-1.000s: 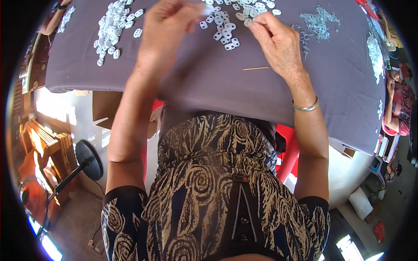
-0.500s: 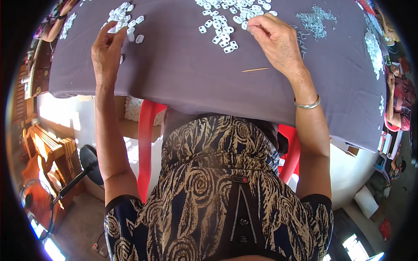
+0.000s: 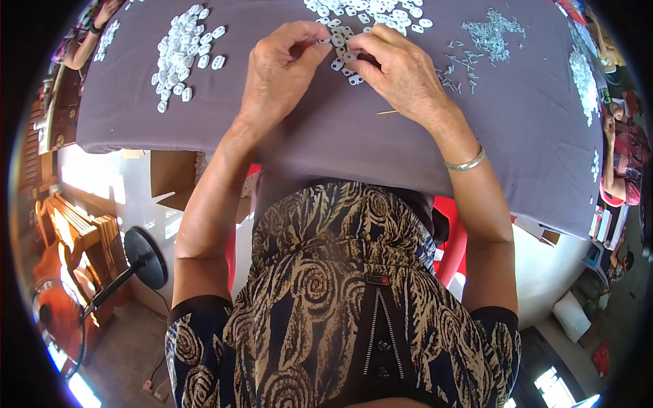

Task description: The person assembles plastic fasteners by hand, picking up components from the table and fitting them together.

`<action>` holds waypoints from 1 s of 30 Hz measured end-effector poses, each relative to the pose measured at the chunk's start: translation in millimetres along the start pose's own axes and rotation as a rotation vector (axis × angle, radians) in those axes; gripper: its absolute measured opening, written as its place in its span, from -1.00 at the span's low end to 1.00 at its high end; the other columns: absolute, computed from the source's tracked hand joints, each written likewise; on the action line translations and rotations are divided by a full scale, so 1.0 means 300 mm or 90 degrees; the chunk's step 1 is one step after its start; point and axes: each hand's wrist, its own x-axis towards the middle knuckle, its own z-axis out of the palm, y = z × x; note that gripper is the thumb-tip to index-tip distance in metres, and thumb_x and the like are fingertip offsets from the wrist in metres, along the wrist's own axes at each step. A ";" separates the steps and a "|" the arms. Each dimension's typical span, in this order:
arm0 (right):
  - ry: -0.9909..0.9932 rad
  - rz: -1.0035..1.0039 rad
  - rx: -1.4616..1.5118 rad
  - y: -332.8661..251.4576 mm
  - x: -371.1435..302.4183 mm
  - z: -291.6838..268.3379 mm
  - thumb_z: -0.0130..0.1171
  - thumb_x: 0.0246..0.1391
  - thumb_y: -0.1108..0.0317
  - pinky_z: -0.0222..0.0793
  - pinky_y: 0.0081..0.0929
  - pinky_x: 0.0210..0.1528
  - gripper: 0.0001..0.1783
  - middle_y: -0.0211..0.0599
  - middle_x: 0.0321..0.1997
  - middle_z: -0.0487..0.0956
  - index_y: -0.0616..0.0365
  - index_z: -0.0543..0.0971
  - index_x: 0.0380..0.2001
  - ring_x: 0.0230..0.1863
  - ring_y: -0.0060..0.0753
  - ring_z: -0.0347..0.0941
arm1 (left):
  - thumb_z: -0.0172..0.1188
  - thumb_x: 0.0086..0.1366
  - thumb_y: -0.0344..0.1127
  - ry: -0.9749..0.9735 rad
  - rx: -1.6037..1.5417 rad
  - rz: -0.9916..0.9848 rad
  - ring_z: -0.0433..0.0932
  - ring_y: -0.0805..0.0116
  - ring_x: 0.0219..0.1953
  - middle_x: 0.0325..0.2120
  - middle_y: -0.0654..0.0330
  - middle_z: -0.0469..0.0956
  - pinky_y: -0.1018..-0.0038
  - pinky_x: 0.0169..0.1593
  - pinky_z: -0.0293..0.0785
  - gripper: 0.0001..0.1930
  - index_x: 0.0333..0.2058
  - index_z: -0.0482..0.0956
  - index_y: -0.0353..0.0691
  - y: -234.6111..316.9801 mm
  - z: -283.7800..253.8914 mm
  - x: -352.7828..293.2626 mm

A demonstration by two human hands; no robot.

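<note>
Over the near end of the middle pile, my left hand is closed in a pinch on a small white plastic piece, mostly covered by the fingertips. Just right of it, my right hand pinches another small white plastic piece between thumb and forefinger. The two sets of fingertips are close together but apart. Beneath and beyond them spread loose white pieces with holes. To the left lies a pile of white oval pieces. A heap of small silvery screw-like pins is at the right.
A thin wooden stick lies on the grey-brown tablecloth, partly behind my right hand. Other people's arms show at the table's far left and right edges. A fan stands at lower left, and red chair parts flank my lap.
My left hand has moved right from the oval pile to the middle. My right hand has come left and slightly nearer, facing it. More of the oval pile shows.
</note>
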 end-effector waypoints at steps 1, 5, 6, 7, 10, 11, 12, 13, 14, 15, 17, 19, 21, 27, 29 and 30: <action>0.000 0.001 0.001 0.007 -0.003 -0.001 0.23 -0.03 0.44 0.37 -0.42 -0.34 -0.80 -0.33 -0.44 0.46 0.16 0.52 -0.27 -0.43 -0.36 0.42 | 0.22 0.15 -0.42 -0.001 0.001 -0.001 0.49 0.53 -0.45 -0.48 0.23 0.57 0.57 -0.31 0.45 -0.83 -0.26 0.59 -0.29 0.002 0.014 -0.003; -0.011 0.016 0.010 0.038 -0.013 -0.027 0.23 -0.03 0.44 0.38 -0.43 -0.35 -0.78 -0.35 -0.42 0.46 0.17 0.52 -0.26 -0.44 -0.38 0.44 | 0.21 0.15 -0.42 -0.012 -0.019 -0.035 0.50 0.53 -0.45 -0.49 0.23 0.57 0.57 -0.31 0.45 -0.84 -0.27 0.59 -0.29 0.006 0.045 -0.013; -0.013 0.061 0.044 0.044 -0.015 -0.036 0.23 -0.03 0.44 0.38 -0.43 -0.35 -0.79 -0.35 -0.41 0.46 0.17 0.52 -0.27 -0.44 -0.39 0.44 | 0.21 0.15 -0.43 -0.017 -0.022 -0.047 0.50 0.53 -0.45 -0.49 0.23 0.57 0.57 -0.31 0.45 -0.84 -0.27 0.59 -0.29 0.004 0.052 -0.014; -0.013 0.061 0.042 0.050 -0.019 -0.042 0.23 -0.03 0.44 0.38 -0.43 -0.35 -0.79 -0.35 -0.41 0.46 0.17 0.52 -0.27 -0.44 -0.39 0.44 | 0.21 0.15 -0.43 -0.017 -0.024 -0.047 0.50 0.53 -0.45 -0.49 0.23 0.57 0.57 -0.31 0.45 -0.84 -0.27 0.59 -0.29 0.000 0.059 -0.016; -0.028 0.032 0.052 0.051 -0.027 -0.050 0.24 -0.03 0.44 0.37 -0.44 -0.36 -0.81 -0.35 -0.43 0.46 0.19 0.52 -0.29 -0.46 -0.41 0.44 | 0.22 0.14 -0.44 0.031 -0.048 -0.027 0.50 0.53 -0.45 -0.49 0.23 0.56 0.57 -0.31 0.44 -0.85 -0.28 0.58 -0.30 -0.016 0.073 -0.021; -0.038 0.037 0.065 0.042 -0.029 -0.048 0.23 -0.03 0.45 0.36 -0.43 -0.37 -0.83 -0.35 -0.45 0.46 0.20 0.52 -0.32 -0.47 -0.40 0.42 | 0.21 0.14 -0.46 0.047 -0.050 -0.018 0.50 0.53 -0.44 -0.48 0.23 0.55 0.57 -0.31 0.44 -0.85 -0.28 0.58 -0.30 -0.017 0.077 -0.026; -0.048 0.042 0.079 0.038 -0.031 -0.047 0.23 -0.04 0.46 0.34 -0.41 -0.37 -0.85 -0.34 -0.46 0.45 0.22 0.51 -0.35 -0.47 -0.39 0.40 | 0.21 0.15 -0.48 0.064 -0.051 -0.009 0.50 0.54 -0.43 -0.47 0.24 0.54 0.58 -0.30 0.44 -0.86 -0.28 0.57 -0.31 -0.016 0.079 -0.029; -0.047 0.043 0.078 0.039 -0.030 -0.052 0.23 -0.04 0.46 0.34 -0.41 -0.37 -0.85 -0.34 -0.46 0.45 0.22 0.51 -0.35 -0.47 -0.39 0.40 | 0.21 0.15 -0.48 0.062 -0.052 -0.008 0.50 0.54 -0.43 -0.47 0.24 0.54 0.58 -0.30 0.44 -0.86 -0.28 0.57 -0.31 -0.012 0.079 -0.034; -0.072 0.043 0.069 0.038 -0.028 -0.058 0.22 -0.04 0.46 0.33 -0.40 -0.37 -0.85 -0.33 -0.47 0.44 0.23 0.49 -0.37 -0.47 -0.37 0.40 | 0.20 0.16 -0.50 0.065 -0.080 -0.010 0.49 0.55 -0.42 -0.45 0.25 0.53 0.59 -0.30 0.43 -0.87 -0.29 0.57 -0.32 -0.005 0.077 -0.043; -0.095 0.043 0.060 0.037 -0.026 -0.063 0.22 -0.04 0.47 0.32 -0.38 -0.37 -0.86 -0.33 -0.47 0.44 0.24 0.47 -0.39 -0.47 -0.34 0.39 | 0.20 0.17 -0.51 0.069 -0.108 -0.012 0.49 0.56 -0.41 -0.43 0.26 0.53 0.61 -0.29 0.43 -0.88 -0.29 0.57 -0.33 -0.001 0.076 -0.047; -0.098 0.049 0.070 0.023 -0.026 -0.070 0.21 -0.03 0.47 0.32 -0.36 -0.37 -0.86 -0.32 -0.48 0.43 0.24 0.45 -0.41 -0.47 -0.32 0.38 | 0.19 0.17 -0.53 0.074 -0.143 0.003 0.48 0.57 -0.40 -0.41 0.27 0.52 0.63 -0.28 0.43 -0.88 -0.28 0.57 -0.33 -0.009 0.078 -0.051; -0.103 0.054 0.076 0.014 -0.024 -0.068 0.19 -0.03 0.48 0.31 -0.35 -0.36 -0.87 -0.31 -0.48 0.43 0.24 0.44 -0.42 -0.46 -0.30 0.38 | 0.19 0.18 -0.54 0.082 -0.182 0.018 0.47 0.58 -0.39 -0.40 0.28 0.51 0.64 -0.27 0.42 -0.88 -0.28 0.57 -0.33 -0.009 0.080 -0.052; -0.073 -0.001 0.108 0.015 -0.035 -0.050 0.17 -0.01 0.49 0.32 -0.37 -0.37 -0.88 -0.30 -0.49 0.44 0.24 0.42 -0.43 -0.46 -0.28 0.39 | 0.19 0.18 -0.54 0.056 -0.123 0.055 0.46 0.60 -0.39 -0.39 0.30 0.50 0.66 -0.28 0.42 -0.87 -0.27 0.56 -0.33 0.014 0.077 -0.061; -0.039 0.101 0.264 -0.005 -0.024 -0.077 0.14 0.09 0.54 0.36 -0.65 -0.31 -0.83 -0.48 -0.43 0.53 0.20 0.50 -0.21 -0.39 -0.70 0.40 | 0.21 0.16 -0.56 -0.038 -0.217 -0.018 0.48 0.60 -0.33 -0.34 0.26 0.52 0.66 -0.30 0.45 -0.70 -0.10 0.49 -0.28 0.052 0.089 -0.076; -0.073 0.164 0.405 -0.001 -0.026 -0.072 0.14 0.11 0.53 0.36 -0.67 -0.32 -0.77 -0.50 -0.43 0.55 0.22 0.48 -0.13 -0.40 -0.72 0.39 | 0.22 0.15 -0.57 -0.063 -0.235 -0.011 0.48 0.59 -0.33 -0.34 0.25 0.52 0.65 -0.29 0.46 -0.66 -0.06 0.47 -0.27 0.058 0.090 -0.075; -0.072 0.166 0.405 0.000 -0.027 -0.073 0.14 0.11 0.53 0.36 -0.67 -0.32 -0.77 -0.50 -0.43 0.55 0.22 0.48 -0.13 -0.40 -0.72 0.39 | 0.23 0.14 -0.58 -0.087 -0.254 -0.004 0.49 0.58 -0.32 -0.34 0.23 0.53 0.65 -0.28 0.47 -0.62 -0.03 0.45 -0.26 0.061 0.092 -0.074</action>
